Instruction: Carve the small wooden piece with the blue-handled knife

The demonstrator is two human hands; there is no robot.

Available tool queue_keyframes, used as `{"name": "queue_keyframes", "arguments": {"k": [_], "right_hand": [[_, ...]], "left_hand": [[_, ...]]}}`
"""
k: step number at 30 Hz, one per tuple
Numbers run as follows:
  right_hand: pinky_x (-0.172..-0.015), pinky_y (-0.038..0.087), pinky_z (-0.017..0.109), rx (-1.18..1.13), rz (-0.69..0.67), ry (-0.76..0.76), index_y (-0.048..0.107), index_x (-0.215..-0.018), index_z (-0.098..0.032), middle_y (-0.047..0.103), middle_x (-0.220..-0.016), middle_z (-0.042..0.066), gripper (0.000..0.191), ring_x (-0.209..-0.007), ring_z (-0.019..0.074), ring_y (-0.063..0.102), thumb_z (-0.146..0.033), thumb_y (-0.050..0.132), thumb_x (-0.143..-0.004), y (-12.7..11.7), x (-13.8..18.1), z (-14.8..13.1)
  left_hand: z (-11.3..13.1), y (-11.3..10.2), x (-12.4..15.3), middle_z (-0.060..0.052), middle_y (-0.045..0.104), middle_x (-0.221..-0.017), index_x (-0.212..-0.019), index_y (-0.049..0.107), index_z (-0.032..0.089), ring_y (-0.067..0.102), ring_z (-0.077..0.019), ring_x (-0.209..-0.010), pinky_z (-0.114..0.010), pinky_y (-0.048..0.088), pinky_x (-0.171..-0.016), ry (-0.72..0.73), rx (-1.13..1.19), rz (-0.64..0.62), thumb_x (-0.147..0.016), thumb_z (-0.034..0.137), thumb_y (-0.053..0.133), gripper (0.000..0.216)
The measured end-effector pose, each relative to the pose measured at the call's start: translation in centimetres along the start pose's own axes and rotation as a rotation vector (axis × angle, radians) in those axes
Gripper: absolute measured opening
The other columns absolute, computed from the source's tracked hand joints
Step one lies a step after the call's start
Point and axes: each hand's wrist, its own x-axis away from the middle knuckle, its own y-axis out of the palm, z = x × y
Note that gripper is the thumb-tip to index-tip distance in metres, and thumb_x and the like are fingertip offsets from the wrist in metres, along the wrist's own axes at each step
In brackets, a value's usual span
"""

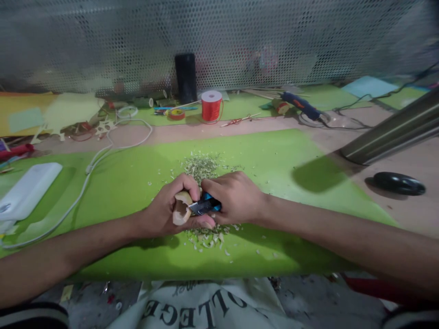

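Note:
My left hand (168,208) is closed around a pale piece of wood (181,209), its cut face turned toward me. My right hand (235,197) grips a blue-handled utility knife (206,205), and the blade rests against the wood. Both hands meet above a green sheet (274,160) in the middle of the table. Small wood shavings (202,167) lie in a heap just behind the hands, and more lie under them.
A white power bank (29,189) with a white cable (103,151) lies at the left. At the back stand a red thread spool (211,105), a black cylinder (185,77) and a blue glue gun (302,105). A black mouse (399,183) and a metal bar (394,132) are at the right.

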Motion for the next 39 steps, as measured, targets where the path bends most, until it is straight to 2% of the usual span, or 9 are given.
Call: {"name": "queue_keyframes", "arguments": {"k": [7,11,20,26,33,39], "right_hand": [[-0.049,0.017,0.028,-0.04,-0.126,0.014,0.059,-0.087,-0.018,0.066,-0.066,0.003,0.027,-0.05,0.0143,0.049,-0.039,0.051,-0.072,-0.6,-0.2,0.0],[-0.05,0.017,0.028,-0.038,-0.21,0.03,0.06,-0.092,-0.017,0.068,-0.068,0.004,0.031,-0.05,0.0149,0.049,-0.04,0.051,-0.073,-1.0,-0.3,-0.3],[-0.05,0.018,0.028,-0.071,-0.273,0.031,0.063,-0.096,-0.017,0.069,-0.07,0.006,0.033,-0.051,0.0159,0.052,-0.04,0.052,-0.076,-1.5,-0.4,-0.7],[-0.05,0.018,0.03,-0.055,-0.293,0.032,0.063,-0.101,-0.015,0.071,-0.076,0.008,0.038,-0.055,0.0186,0.057,-0.043,0.054,-0.077,-1.5,-0.7,-1.2],[-0.051,0.019,0.029,-0.024,-0.274,0.099,0.062,-0.094,-0.015,0.071,-0.075,0.009,0.033,-0.059,0.0204,0.059,-0.04,0.053,-0.075,-1.6,-1.0,-1.3],[-0.051,0.019,0.029,0.001,-0.235,0.066,0.06,-0.092,-0.016,0.07,-0.074,0.008,0.033,-0.057,0.0188,0.057,-0.042,0.051,-0.076,-1.1,-0.8,-0.7]], "left_hand": [[-0.3,-0.2,0.0,0.001,0.05,-0.085,-0.093,0.048,0.022,0.052,-0.0123,-0.077,-0.024,0.044,-0.067,0.118,-0.086,0.097,-0.065,0.029,0.087,0.048],[-0.3,-0.2,-0.1,0.0,0.051,-0.086,-0.093,0.048,0.022,0.052,-0.0137,-0.08,-0.027,0.046,-0.072,0.172,-0.151,0.092,-0.065,0.029,0.086,0.048],[0.0,-0.3,0.2,-0.001,0.051,-0.085,-0.094,0.046,0.021,0.053,-0.0148,-0.081,-0.028,0.048,-0.071,0.215,-0.214,0.049,-0.073,0.022,0.08,0.04],[0.2,-0.1,0.4,0.0,0.052,-0.081,-0.094,0.046,0.022,0.054,-0.0144,-0.078,-0.028,0.049,-0.069,0.257,-0.259,0.052,-0.071,0.023,0.082,0.042],[0.1,0.1,0.5,0.0,0.053,-0.081,-0.095,0.048,0.023,0.056,-0.0148,-0.076,-0.028,0.05,-0.066,0.22,-0.286,0.131,-0.071,0.026,0.081,0.041],[-0.2,-0.4,0.0,0.0,0.056,-0.079,-0.089,0.049,0.022,0.055,-0.0145,-0.074,-0.029,0.05,-0.065,0.231,-0.401,0.125,-0.074,0.041,0.078,0.039]]}}
